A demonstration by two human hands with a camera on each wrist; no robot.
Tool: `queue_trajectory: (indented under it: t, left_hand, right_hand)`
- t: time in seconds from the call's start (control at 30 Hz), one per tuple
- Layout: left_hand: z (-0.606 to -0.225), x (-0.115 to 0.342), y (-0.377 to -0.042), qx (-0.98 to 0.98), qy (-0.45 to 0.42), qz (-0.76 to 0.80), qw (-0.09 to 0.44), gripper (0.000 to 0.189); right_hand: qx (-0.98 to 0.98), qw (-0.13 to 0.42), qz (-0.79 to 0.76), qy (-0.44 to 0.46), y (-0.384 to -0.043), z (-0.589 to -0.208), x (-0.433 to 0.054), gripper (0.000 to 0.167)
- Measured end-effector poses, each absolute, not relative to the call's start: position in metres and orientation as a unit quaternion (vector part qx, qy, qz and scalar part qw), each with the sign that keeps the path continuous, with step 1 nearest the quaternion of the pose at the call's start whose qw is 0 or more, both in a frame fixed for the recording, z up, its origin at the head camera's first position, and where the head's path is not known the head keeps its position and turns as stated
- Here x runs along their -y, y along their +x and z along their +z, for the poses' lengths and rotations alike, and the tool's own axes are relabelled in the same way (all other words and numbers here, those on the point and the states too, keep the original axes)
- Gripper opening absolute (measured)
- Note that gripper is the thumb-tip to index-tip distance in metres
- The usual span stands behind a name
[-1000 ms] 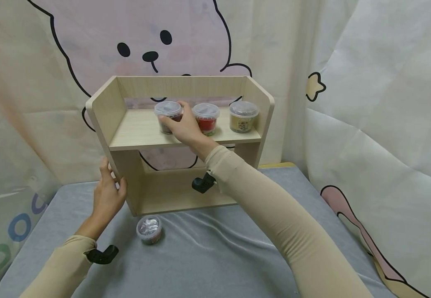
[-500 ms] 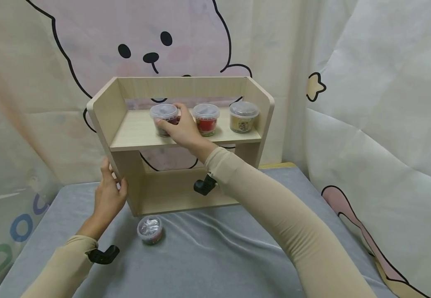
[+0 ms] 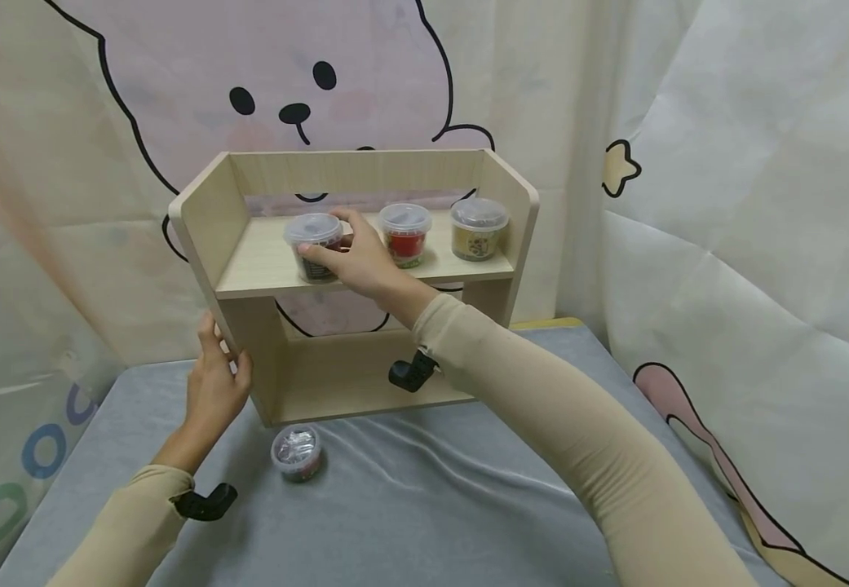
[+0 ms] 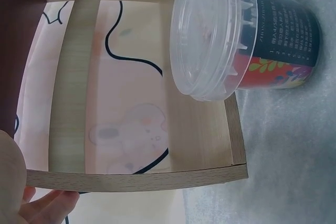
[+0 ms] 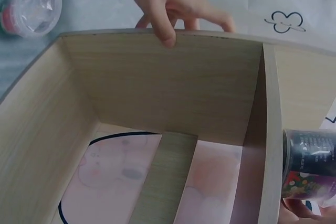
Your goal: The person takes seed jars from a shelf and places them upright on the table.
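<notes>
On the upper board of a small wooden shelf unit [image 3: 358, 165], my right hand [image 3: 373, 265] grips a clear-lidded plastic tub [image 3: 310, 230] with a dark label, thumb in front and fingers behind. The tub is near the board's front edge; its dark and floral label [image 5: 310, 153] shows in the right wrist view. My left hand [image 3: 214, 391] holds the unit's left side panel, with thumb inside and fingers outside, as the right wrist view shows. A red-filled tub [image 3: 405, 236] and a yellowish tub [image 3: 479, 230] stand to the right on the same board.
Another lidded tub [image 3: 296, 452] sits on the grey cloth-covered table [image 3: 424, 505] before the unit's left front corner, and looms large in the left wrist view. The lower compartment [image 3: 351, 375] has an open back. Printed curtains [image 3: 747, 244] hang behind and at the sides.
The right hand has brought the dark-labelled tub left and toward the board's front edge, away from the red-filled tub. The left hand stays on the side panel.
</notes>
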State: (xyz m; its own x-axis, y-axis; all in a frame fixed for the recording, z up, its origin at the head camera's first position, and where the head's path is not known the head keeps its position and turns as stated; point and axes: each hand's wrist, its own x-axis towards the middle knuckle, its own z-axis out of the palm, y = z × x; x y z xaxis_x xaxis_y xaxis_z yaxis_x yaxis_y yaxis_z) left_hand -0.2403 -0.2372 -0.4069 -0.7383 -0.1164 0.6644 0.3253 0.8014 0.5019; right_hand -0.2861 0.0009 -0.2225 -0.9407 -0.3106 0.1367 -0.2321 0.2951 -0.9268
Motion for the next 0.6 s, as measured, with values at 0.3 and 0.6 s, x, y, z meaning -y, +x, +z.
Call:
queue_trajectory:
  t: [0.3,0.6]
  left_hand:
    - [-0.408,0.238,-0.240,0.879,-0.063,-0.311,0.356,0.073]
    - [-0.410,0.239,-0.241,0.875,-0.070,-0.318,0.358,0.074]
  right_hand:
    - [-0.774,0.068,-0.598,-0.198,-0.279,-0.224,-0.010,0.072]
    - [-0.755,0.095,-0.610,-0.222,-0.268,-0.222,-0.020,0.068]
